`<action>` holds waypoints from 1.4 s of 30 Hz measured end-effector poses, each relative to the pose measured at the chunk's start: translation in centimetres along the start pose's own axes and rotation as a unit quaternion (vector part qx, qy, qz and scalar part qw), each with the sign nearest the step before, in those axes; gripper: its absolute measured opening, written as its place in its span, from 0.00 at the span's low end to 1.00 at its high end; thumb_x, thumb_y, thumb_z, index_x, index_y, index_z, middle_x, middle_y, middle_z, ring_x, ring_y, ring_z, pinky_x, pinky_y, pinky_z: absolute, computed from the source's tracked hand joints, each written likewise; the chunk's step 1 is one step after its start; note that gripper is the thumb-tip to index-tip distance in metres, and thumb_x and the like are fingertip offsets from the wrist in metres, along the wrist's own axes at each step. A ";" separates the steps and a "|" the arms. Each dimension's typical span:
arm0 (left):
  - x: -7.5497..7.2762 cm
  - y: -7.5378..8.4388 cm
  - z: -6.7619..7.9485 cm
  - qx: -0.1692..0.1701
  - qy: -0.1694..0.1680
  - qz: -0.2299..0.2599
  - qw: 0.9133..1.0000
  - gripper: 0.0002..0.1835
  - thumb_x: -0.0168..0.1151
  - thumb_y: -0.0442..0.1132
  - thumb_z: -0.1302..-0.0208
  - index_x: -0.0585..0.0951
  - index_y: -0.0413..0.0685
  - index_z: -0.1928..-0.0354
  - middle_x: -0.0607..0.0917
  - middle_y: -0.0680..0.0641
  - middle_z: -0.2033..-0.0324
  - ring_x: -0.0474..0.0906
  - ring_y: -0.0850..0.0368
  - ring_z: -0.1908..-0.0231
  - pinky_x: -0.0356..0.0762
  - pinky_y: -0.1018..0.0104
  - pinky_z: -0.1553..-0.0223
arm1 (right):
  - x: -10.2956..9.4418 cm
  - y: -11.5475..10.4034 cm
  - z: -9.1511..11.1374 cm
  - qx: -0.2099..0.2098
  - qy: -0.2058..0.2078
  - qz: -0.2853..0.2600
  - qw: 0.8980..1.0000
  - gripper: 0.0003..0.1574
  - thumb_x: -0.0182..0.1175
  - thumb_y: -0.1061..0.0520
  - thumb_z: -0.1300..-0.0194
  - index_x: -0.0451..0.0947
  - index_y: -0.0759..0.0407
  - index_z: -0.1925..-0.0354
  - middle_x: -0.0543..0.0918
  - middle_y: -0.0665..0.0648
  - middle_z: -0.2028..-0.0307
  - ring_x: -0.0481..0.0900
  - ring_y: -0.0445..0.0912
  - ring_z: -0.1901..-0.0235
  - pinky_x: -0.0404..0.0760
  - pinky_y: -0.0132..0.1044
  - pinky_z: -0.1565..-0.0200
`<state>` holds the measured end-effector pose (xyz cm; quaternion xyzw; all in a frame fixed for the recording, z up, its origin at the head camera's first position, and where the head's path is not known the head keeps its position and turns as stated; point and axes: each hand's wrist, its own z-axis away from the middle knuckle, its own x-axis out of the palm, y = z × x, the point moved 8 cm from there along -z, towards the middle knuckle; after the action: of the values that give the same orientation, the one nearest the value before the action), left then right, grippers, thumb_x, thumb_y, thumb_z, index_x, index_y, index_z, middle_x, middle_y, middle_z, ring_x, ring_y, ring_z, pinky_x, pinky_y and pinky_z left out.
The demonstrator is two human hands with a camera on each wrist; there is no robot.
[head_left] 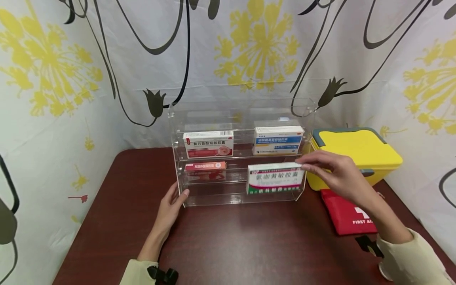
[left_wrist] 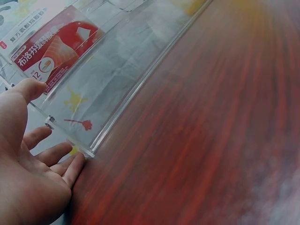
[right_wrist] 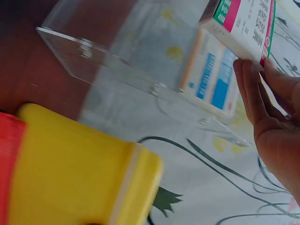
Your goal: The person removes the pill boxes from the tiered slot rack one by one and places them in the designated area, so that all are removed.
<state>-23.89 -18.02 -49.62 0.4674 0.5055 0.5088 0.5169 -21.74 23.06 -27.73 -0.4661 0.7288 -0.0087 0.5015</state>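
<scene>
Left hand [head_left: 169,206] grips the clear rack [head_left: 235,200] by its left edge; right hand [head_left: 338,174] pinches the green-edged box [head_left: 274,179] at the rack's lower right — that one-end hold could let it tip!

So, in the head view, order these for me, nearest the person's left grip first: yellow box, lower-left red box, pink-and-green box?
1. Lower-left red box: in the clear rack.
2. Pink-and-green box: at the rack's lower right.
3. Yellow box: right of the rack.
</scene>
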 end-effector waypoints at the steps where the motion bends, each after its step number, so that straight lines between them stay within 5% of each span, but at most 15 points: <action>1: 0.0 0.0 0.0 0.001 0.001 -0.001 1.000 0.32 0.62 0.52 0.31 0.64 0.60 0.28 0.70 0.51 0.34 0.67 0.57 0.36 0.68 0.63 0.40 | 0.5 0.2 0.5 0.001 -0.011 -0.011 1.000 0.29 0.70 0.76 0.51 0.84 0.56 0.51 0.85 0.48 0.58 0.81 0.38 0.61 0.79 0.23 0.61; 17: 0.0 0.3 -0.1 0.019 0.005 0.002 1.000 0.33 0.63 0.53 0.33 0.65 0.58 0.28 0.70 0.52 0.34 0.67 0.58 0.36 0.65 0.59 0.37 | 7.2 6.0 9.8 0.113 -0.115 -0.084 0.983 0.16 0.67 0.61 0.37 0.85 0.46 0.51 0.86 0.44 0.59 0.81 0.40 0.61 0.80 0.29 0.59; 27: -0.1 0.2 -0.1 0.024 0.008 0.000 1.000 0.35 0.64 0.56 0.34 0.65 0.57 0.28 0.70 0.50 0.34 0.67 0.56 0.36 0.66 0.61 0.38 | 8.7 7.5 9.7 0.113 -0.128 -0.050 0.984 0.13 0.68 0.58 0.38 0.86 0.50 0.53 0.86 0.41 0.61 0.81 0.39 0.62 0.80 0.30 0.59; 42: -0.1 0.2 -0.1 0.031 0.007 0.008 0.999 0.35 0.64 0.54 0.34 0.65 0.55 0.28 0.70 0.49 0.33 0.65 0.56 0.35 0.64 0.60 0.36 | 10.2 10.0 9.4 0.200 -0.137 0.002 0.970 0.11 0.70 0.51 0.39 0.88 0.49 0.57 0.86 0.39 0.66 0.78 0.39 0.66 0.79 0.32 0.68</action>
<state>-24.00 -18.11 -49.37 0.4839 0.5209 0.5000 0.4945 -22.12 26.00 -44.55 -0.3517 0.6376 -0.0894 0.6795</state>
